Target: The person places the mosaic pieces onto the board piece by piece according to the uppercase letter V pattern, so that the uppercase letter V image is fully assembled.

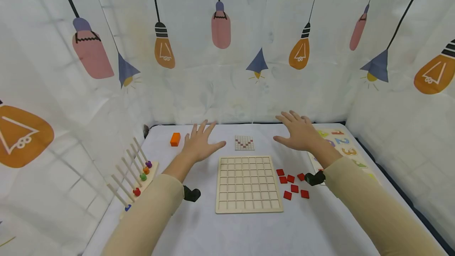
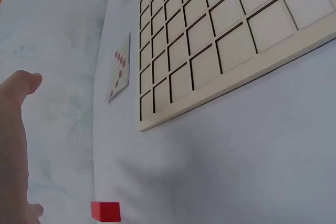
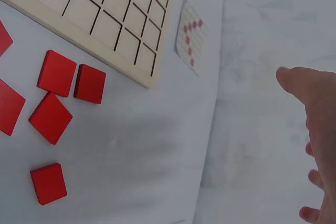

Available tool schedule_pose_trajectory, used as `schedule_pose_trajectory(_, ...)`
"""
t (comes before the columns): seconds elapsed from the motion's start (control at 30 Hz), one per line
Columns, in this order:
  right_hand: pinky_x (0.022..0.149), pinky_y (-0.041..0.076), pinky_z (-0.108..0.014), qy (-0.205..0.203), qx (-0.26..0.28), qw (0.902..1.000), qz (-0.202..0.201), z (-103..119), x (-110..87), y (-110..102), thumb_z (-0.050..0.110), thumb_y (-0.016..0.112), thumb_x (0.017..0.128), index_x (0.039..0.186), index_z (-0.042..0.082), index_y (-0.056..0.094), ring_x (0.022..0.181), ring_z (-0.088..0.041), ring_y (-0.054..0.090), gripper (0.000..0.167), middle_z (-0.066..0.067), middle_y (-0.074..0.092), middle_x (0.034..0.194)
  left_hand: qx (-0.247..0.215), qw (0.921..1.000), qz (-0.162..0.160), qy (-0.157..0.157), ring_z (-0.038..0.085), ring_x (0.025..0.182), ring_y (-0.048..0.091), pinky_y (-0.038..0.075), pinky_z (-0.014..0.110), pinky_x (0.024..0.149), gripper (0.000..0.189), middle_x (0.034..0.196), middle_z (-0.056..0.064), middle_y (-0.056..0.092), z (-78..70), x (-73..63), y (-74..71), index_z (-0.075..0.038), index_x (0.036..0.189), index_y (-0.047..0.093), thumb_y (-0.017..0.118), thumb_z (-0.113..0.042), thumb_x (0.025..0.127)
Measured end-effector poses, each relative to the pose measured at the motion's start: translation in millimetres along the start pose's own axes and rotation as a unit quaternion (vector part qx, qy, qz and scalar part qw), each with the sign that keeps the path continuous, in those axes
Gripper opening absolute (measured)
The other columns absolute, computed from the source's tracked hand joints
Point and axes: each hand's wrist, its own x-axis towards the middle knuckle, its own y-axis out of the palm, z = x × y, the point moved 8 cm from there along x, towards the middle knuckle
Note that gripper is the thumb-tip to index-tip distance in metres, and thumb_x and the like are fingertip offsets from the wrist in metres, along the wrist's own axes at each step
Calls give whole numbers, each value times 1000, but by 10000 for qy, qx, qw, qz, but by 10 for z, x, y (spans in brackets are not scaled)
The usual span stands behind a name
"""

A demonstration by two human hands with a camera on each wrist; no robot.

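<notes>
My left hand (image 1: 200,144) is held in the air with fingers spread, above the table left of the pattern card (image 1: 244,143). On the other side, my right hand (image 1: 298,132) hovers with its fingers stretched out, holding nothing. Between the forearms lies a wooden grid board (image 1: 249,185) whose square cells hold no tiles. Several red square tiles (image 1: 294,189) are scattered beside its right edge; the right wrist view shows these red tiles (image 3: 56,73) up close. The card carries a V-shaped row of red squares on a small grid.
An orange block (image 1: 175,139) sits at the back left. Along the left edge stands a wooden peg rack (image 1: 151,173) with upright rods and coloured pieces. A number puzzle board (image 1: 350,149) lies at the right, partly behind my right forearm. A printed curtain (image 1: 234,90) encloses the table.
</notes>
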Motion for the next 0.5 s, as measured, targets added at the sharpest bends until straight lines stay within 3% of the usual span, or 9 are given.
schedule_pose_trajectory(0.17,134,20,-78,-76,208,9997,-57,56,-115,11,65,69,101,173,17,40,169,-47,26,91,-17,36,181,-489,9986,-140,108,52,171,17,25,82,131,97,188,9,17,75,-172,112,-35,179,24,61,-77,99)
schedule_pose_trajectory(0.3,134,24,-76,-26,360,9993,-86,43,-198,72,65,69,101,172,19,42,166,-44,32,89,-15,42,177,-892,9958,-146,110,52,171,18,25,82,131,97,188,8,19,122,-333,211,-34,178,27,65,-76,99)
schedule_pose_trajectory(0.5,130,35,-74,-17,520,9986,-114,23,-322,162,61,72,101,166,19,51,157,-42,46,80,-16,54,168,-1635,9865,-29,18,38,172,23,28,78,132,94,187,3,22,169,-607,361,-39,176,30,69,-74,98)
